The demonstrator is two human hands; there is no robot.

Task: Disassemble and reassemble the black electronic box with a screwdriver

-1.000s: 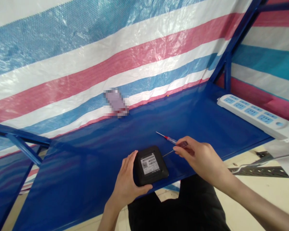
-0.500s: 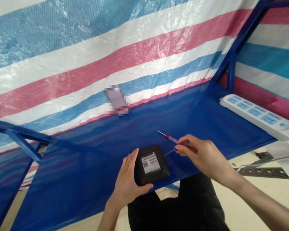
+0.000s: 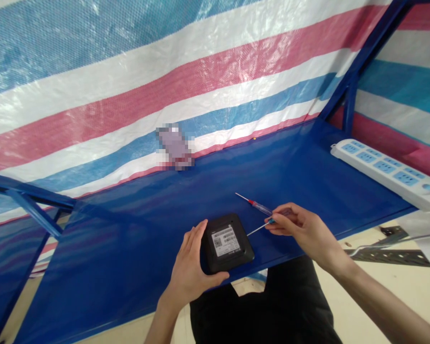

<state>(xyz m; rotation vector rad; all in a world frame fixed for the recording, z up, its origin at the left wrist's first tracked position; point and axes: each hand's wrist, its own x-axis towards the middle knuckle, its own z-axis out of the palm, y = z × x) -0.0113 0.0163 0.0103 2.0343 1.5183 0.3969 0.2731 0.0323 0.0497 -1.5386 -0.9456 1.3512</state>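
Observation:
A flat black square box [image 3: 247, 251] with rounded corners and a white printed label lies near the front edge of the blue table. My left hand [image 3: 189, 260] grips it, fingers along the left side and thumb at the near edge. Between the fingertips of my right hand [image 3: 297, 227] is a thin screwdriver [image 3: 260, 228] with a bluish handle, most of it hidden. Its tip meets the right side of the box. A second screwdriver [image 3: 260, 207], red-collared with a clear handle, points up-left just beyond; its handle end passes behind my right hand.
The blue table [image 3: 129, 239] ends close to my lap. A white power strip [image 3: 383, 167] runs along its right side, with a cable [image 3: 383, 242] below. A blurred-out object [image 3: 177, 145] leans on the striped sheet [image 3: 200, 91] at the back. Blue frame bars [image 3: 32, 210] flank the table.
My right hand has shifted slightly right and turned a little, so more of the screwdriver's shaft and its blue handle end show. My left hand and the box stay about where they were.

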